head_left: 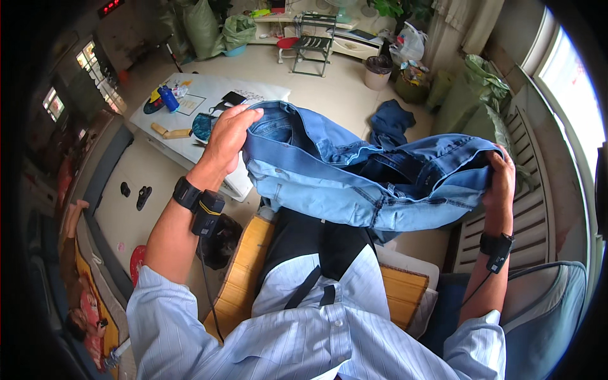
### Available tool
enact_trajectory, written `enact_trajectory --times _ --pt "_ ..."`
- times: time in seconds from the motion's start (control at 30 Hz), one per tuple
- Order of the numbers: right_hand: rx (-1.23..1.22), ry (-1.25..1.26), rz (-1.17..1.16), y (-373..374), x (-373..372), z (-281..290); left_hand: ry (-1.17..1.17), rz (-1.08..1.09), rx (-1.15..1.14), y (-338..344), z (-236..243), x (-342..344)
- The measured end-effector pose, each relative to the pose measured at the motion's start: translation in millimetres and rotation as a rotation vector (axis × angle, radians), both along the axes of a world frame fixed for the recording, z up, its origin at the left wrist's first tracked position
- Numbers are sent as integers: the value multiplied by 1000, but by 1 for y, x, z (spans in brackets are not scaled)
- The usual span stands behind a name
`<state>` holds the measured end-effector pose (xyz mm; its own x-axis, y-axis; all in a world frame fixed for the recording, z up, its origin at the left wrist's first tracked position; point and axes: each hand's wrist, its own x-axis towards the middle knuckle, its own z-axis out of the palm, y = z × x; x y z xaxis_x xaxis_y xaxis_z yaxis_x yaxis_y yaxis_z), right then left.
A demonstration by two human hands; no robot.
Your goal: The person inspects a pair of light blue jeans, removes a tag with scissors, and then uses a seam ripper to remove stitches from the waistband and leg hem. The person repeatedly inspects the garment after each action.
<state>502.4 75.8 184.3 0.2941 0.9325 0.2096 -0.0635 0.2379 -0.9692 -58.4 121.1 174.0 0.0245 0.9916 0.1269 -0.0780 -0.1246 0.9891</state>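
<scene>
Stretched out in front of me at chest height is a pair of blue denim jeans [316, 190], its wide waist opening facing up and the darker inside showing. My left hand [225, 140] is closed on the left end of the waistband, thumb on top. At the opposite end, my right hand [501, 180] grips the waistband, its fingers partly hidden by the cloth. The lower part of the jeans hangs out of sight below the held edge. A black device is strapped to each of my wrists, with a cable running down.
A white table [266, 88] beyond my left hand carries a blue bottle [168, 98]. Dark blue denim [391, 122] lies on the floor ahead. A radiator [516, 209] and green sacks [465, 107] stand right. A folding chair [311, 45] is farther off. Another person [85, 288] lies at left.
</scene>
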Motion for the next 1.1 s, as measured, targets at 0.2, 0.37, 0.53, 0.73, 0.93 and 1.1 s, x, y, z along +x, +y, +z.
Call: enact_trajectory --times 0.2,0.37,0.53,0.73,0.93,1.1 --pt "12 9 3 -7 3 16 -53 -45 -33 1 -4 -11" --pt "4 47 21 -8 9 11 -116 34 -50 0 -1 -4" --pt "-17 51 60 -8 -4 16 -49 -140 -90 1 3 -19" --pt "-54 75 96 -7 -12 14 5 -14 -146 -22 16 -2" --pt "-186 44 152 4 -12 6 29 -24 -255 -16 -3 -25" --pt "-273 12 141 17 -11 -16 74 53 -315 -14 -22 -39"
